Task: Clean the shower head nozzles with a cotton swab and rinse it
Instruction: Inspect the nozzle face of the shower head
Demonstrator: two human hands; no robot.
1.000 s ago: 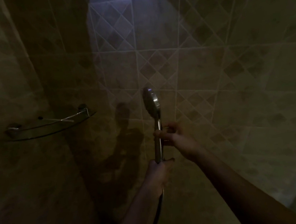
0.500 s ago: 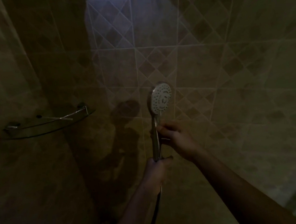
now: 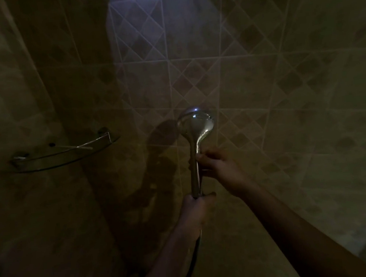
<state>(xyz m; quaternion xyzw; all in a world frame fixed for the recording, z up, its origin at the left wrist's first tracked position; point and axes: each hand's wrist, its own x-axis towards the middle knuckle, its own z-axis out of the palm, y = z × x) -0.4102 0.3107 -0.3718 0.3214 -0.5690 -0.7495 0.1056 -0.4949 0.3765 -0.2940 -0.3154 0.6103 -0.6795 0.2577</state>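
A chrome hand-held shower head [image 3: 196, 123] stands upright in the middle of the dim shower stall, its shiny back turned toward me and its nozzle face hidden. My left hand [image 3: 197, 209] grips the bottom of the handle, where the hose [image 3: 193, 259] hangs down. My right hand [image 3: 219, 163] holds the handle higher up, just under the head. I cannot make out a cotton swab in either hand.
A curved glass corner shelf [image 3: 66, 154] is fixed to the wall at the left, with a thin stick-like item lying on it. Tiled walls [image 3: 284, 82] close in ahead and to the right. The light is very low.
The shower head has been twisted about its handle: its nozzle face pointed at me half a second ago, and its chrome back faces me now. Both hands stay on the handle.
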